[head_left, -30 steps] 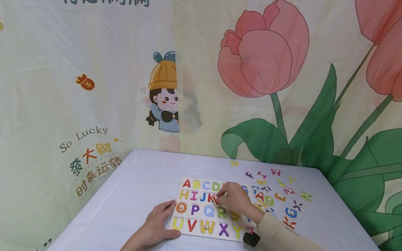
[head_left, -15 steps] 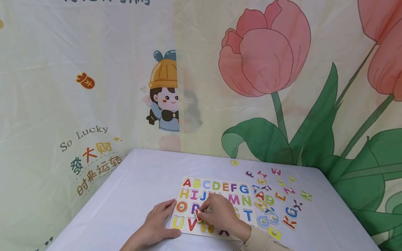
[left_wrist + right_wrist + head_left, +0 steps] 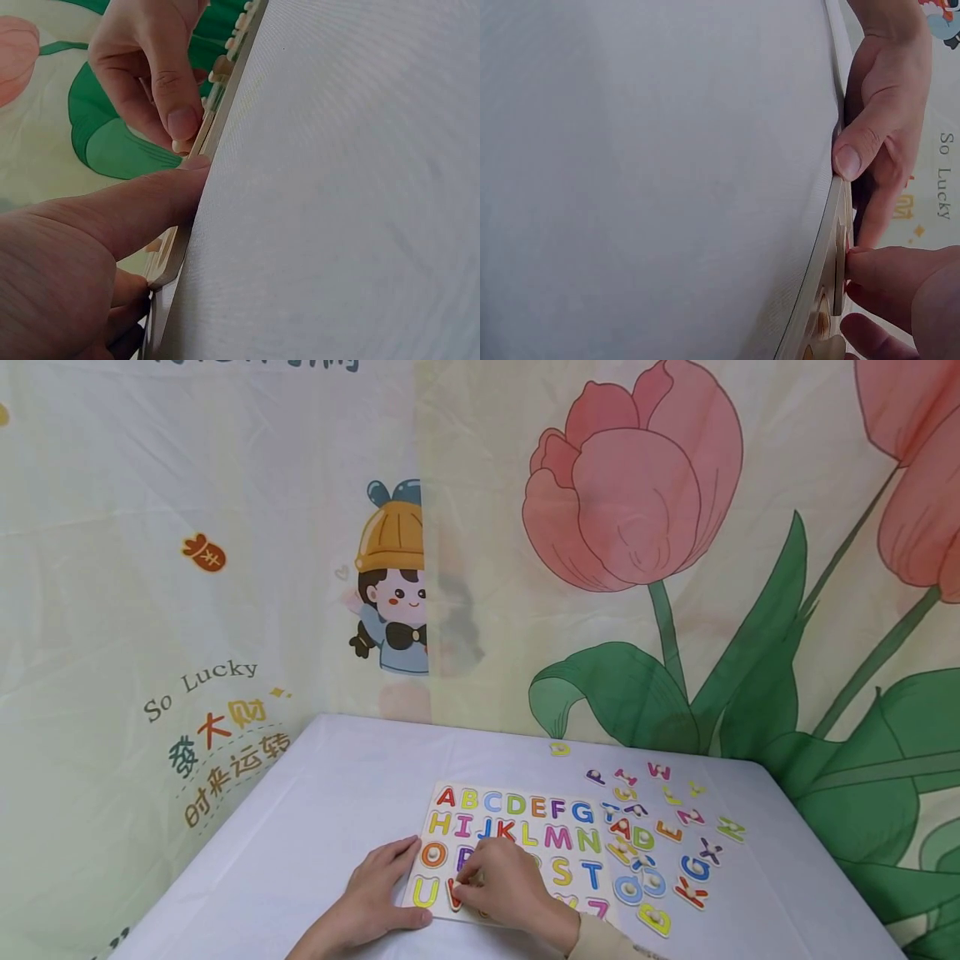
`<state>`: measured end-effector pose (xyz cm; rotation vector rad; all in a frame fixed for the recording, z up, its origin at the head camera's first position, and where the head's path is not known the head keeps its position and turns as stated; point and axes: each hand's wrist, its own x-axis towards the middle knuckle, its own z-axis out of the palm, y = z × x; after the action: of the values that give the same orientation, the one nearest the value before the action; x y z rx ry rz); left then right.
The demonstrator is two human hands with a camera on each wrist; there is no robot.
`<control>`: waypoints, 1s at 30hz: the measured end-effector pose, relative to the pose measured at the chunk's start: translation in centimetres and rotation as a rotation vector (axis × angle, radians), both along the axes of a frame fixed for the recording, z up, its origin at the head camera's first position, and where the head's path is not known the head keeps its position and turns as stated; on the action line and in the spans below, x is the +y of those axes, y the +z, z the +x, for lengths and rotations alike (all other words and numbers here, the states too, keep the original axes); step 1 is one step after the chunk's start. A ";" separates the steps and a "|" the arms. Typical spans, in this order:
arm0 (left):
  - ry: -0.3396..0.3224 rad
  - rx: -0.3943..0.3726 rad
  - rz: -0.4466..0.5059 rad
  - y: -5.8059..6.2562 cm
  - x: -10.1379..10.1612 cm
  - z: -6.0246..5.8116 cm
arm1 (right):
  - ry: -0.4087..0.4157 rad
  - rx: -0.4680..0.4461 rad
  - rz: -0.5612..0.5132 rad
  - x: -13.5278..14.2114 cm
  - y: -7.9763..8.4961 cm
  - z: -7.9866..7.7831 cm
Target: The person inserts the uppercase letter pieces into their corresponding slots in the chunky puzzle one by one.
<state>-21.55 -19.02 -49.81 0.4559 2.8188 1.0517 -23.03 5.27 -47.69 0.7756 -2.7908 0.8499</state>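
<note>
In the head view, the white wooden alphabet puzzle board (image 3: pixel 575 857) lies flat at the front of the table. My left hand (image 3: pixel 367 893) holds its near left corner, thumb along the front edge and fingers at the left side. My right hand (image 3: pixel 508 885) pinches a red letter V puzzle piece (image 3: pixel 453 897) over the V place in the bottom row. That hand covers part of the lower rows. The right wrist view has the letter piece (image 3: pixel 840 274) edge-on against the board, below my fingers. Knobbed O (image 3: pixel 432 855) and U (image 3: pixel 425 893) pieces sit in the board.
Several loose letter pieces lie right of the board, among them a blue Q (image 3: pixel 627 889), a red K (image 3: pixel 691 893) and a purple X (image 3: pixel 709 852). A yellow-green piece (image 3: pixel 560 749) lies at the table's back edge. Printed cloth (image 3: pixel 480 527) hangs behind.
My right hand has carried the red V piece from the K area down and left to the bottom row's V place. My left hand has stayed at the corner.
</note>
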 end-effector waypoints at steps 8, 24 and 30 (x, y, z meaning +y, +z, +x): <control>0.006 -0.015 -0.007 -0.2 0.1 -0.2 | 0.012 0.011 0.037 -0.1 -0.2 0.1; 0.019 -0.002 -0.022 -0.6 0.0 -0.2 | 0.079 -0.069 0.043 0.7 0.8 -0.4; 0.041 -0.025 -0.037 -0.7 0.1 -0.5 | 0.020 -0.113 0.002 4.0 2.8 -1.9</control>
<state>-22.06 -18.91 -50.47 0.3809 2.8314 1.0041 -24.90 9.29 -44.93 0.7811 -2.8869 0.9224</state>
